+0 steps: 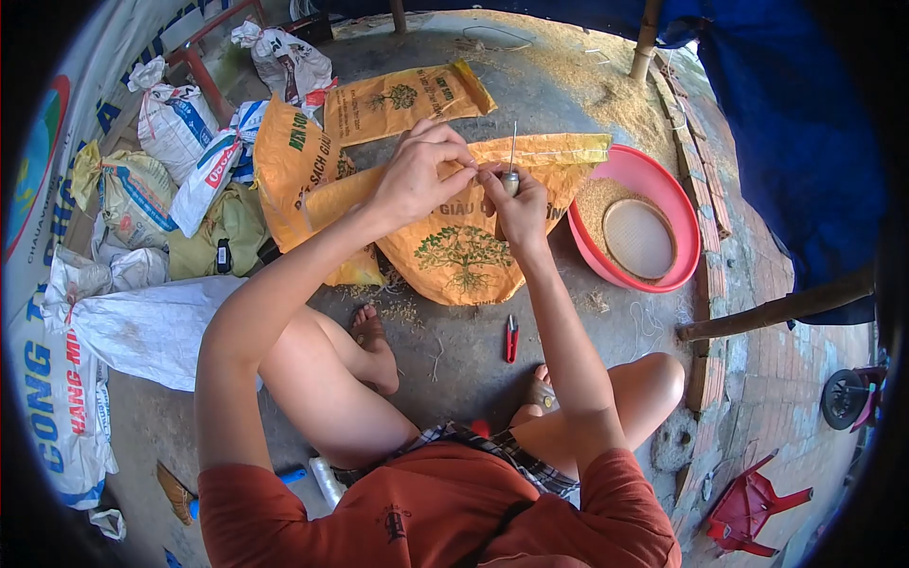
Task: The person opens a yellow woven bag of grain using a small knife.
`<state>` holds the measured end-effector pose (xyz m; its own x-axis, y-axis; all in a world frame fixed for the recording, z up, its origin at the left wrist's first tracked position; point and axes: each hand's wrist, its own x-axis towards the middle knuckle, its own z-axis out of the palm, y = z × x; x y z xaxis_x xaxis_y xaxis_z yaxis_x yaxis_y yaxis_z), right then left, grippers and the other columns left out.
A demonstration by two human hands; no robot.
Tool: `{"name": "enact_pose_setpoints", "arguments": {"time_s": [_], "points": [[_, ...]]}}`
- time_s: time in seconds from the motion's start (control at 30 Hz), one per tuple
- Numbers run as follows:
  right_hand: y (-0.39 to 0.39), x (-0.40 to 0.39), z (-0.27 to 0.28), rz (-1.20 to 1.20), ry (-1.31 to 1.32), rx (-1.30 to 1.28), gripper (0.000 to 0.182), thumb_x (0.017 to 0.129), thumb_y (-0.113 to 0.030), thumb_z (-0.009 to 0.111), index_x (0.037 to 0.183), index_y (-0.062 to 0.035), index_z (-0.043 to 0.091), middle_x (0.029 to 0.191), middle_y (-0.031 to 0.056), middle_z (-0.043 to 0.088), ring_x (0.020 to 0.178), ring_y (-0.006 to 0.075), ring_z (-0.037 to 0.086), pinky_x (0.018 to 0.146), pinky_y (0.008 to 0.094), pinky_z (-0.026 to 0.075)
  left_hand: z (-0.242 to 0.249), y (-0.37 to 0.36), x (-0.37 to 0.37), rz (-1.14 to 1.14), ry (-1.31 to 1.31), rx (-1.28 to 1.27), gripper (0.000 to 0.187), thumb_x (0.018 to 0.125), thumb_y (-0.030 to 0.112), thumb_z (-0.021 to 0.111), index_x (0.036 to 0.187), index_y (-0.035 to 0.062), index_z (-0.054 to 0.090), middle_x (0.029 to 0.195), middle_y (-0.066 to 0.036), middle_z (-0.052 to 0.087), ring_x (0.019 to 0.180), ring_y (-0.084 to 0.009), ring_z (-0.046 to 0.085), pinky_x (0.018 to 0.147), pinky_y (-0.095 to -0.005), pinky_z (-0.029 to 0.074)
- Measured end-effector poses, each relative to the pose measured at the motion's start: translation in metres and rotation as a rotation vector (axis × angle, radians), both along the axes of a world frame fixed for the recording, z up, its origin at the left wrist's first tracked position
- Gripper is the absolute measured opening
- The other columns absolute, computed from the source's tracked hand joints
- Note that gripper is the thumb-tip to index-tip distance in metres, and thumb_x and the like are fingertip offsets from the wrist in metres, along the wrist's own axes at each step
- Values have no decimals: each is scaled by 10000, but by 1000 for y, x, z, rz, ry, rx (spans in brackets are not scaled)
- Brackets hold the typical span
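My right hand [521,206] grips an awl [510,182], its thin metal shaft pointing up and away from me. Close by, my left hand [428,176] is closed in a pinch, its fingertips almost meeting my right thumb. Whatever lies between those fingertips is too small to make out. Under both hands is a full orange sack [464,248] printed with a tree and dark lettering. Its folded, pale-edged mouth [568,148] stretches to the right. On the floor before me lie red thread snips [511,339].
A pink basin [688,204] holds grain and a round sieve [640,239]. Another orange sack [407,102] lies farther off. White sacks [177,123] crowd the left. Loose grain [625,112] covers the far floor. A wooden pole [786,312] and red stool [753,506] are at right.
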<state>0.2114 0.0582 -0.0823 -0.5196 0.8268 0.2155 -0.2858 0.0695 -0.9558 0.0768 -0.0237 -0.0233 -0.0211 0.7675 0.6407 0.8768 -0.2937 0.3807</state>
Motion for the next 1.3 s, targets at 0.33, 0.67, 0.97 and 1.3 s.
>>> {"name": "enact_pose_setpoints", "arguments": {"time_s": [0.33,0.67,0.97,1.3], "points": [[-2,-2,4,31,128,-168,112,800,-73,653,884,-14,609,678,23,601,457,48,457,408,190,363,2,-6,-3,41,86,-129,178,765,116,604,926,125,678,806,10,628,885,-185,460,874,-337,316],[-9,2,13,24,105,-353,103,790,-72,663,868,-36,605,670,20,601,436,47,437,382,180,348,-1,-7,9,126,131,-123,236,744,188,657,975,147,680,713,47,632,851,-157,431,791,-329,298],[-9,6,21,199,230,-565,240,777,-79,675,982,-61,551,695,11,583,444,52,439,387,188,364,9,-11,3,188,157,-186,173,710,213,696,821,89,647,878,-23,617,919,-193,461,779,-323,335],[-6,11,22,121,158,-391,231,818,-63,606,1034,-28,535,838,53,611,461,50,433,402,184,365,79,-51,-48,-256,-607,-502,132,791,182,624,807,53,600,974,-41,582,900,-115,521,806,-268,396]]}}
